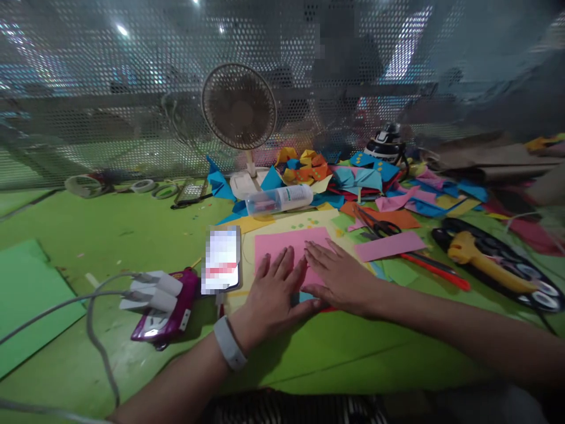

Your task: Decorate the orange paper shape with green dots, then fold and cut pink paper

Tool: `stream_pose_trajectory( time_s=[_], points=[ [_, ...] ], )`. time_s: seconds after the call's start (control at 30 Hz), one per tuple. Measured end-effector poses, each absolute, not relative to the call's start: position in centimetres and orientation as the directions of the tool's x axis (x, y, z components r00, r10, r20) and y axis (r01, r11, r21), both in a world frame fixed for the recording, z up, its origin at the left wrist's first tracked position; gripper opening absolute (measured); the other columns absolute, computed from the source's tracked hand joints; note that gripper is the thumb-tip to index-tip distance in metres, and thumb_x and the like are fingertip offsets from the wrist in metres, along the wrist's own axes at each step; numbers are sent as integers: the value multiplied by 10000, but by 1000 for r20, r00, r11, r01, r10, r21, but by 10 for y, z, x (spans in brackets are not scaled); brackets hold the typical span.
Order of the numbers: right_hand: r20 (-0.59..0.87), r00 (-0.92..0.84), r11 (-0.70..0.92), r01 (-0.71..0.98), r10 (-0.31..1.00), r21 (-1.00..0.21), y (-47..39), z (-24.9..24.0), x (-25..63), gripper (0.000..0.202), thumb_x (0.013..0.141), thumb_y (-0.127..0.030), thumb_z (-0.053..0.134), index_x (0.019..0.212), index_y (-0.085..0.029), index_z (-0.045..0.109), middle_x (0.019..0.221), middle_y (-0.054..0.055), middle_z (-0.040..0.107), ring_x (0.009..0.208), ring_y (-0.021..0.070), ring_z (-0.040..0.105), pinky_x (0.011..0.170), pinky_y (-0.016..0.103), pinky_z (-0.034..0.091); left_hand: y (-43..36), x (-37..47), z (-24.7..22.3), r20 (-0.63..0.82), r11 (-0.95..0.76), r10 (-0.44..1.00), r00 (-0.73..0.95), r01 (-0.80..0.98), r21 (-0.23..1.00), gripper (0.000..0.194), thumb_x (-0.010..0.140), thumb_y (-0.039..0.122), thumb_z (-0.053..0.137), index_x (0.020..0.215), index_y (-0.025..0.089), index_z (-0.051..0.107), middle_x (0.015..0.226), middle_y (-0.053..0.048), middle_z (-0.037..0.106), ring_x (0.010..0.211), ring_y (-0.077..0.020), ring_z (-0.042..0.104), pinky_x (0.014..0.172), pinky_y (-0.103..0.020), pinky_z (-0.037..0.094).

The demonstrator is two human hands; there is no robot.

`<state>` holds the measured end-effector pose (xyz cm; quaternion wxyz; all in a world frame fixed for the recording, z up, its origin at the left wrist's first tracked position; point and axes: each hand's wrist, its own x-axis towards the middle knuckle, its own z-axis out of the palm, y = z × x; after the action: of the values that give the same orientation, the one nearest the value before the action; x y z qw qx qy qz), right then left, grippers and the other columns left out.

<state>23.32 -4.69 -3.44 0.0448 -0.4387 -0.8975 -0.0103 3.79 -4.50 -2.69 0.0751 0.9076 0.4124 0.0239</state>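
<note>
A sheet of pink paper (282, 243) lies in front of me on top of pale yellow paper (318, 218). My left hand (276, 288) rests flat on its lower left part, fingers stretched out. Pressed flat on its right part is my right hand (339, 274), fingers extended toward the upper left. The two hands nearly meet at the thumbs, where a bit of blue paper (304, 297) shows between them. A phone (221, 259) with a lit screen lies just left of the pink sheet. Right of my right hand are a pink strip (389, 246) and scissors (383, 227).
A purple power strip (188, 303) with white plugs (152, 291) and cables sits left. Behind stand a small fan (239, 106), a lying plastic bottle (282, 200) and a heap of folded coloured paper (357, 176). A yellow-handled tool (489, 262) lies right, green paper (35, 300) far left.
</note>
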Motion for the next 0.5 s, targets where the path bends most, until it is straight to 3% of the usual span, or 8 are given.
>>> stream_pose_trajectory(
  time_s=[0.2, 0.5],
  points=[
    [59, -615, 617, 786, 786, -25, -44, -33, 237, 783, 940, -596, 149, 1412, -1, 340, 1482, 218, 281, 1401, 293, 209, 1140, 521, 138, -45, 38, -26, -8, -655, 745, 667, 735, 173, 839, 830, 741, 248, 1471, 200, 236, 1537, -115, 208, 1419, -314, 116, 1127, -560, 106],
    [78, -645, 647, 762, 760, -3, -44, -39, 242, 786, 926, -615, 214, 1415, -13, 341, 1476, 223, 290, 1397, 287, 224, 1153, 501, 73, -46, 38, -23, -31, -642, 750, 660, 740, 200, 875, 807, 768, 236, 1472, 201, 232, 1542, -114, 186, 1421, -316, 94, 1131, -554, 81]
  ],
)
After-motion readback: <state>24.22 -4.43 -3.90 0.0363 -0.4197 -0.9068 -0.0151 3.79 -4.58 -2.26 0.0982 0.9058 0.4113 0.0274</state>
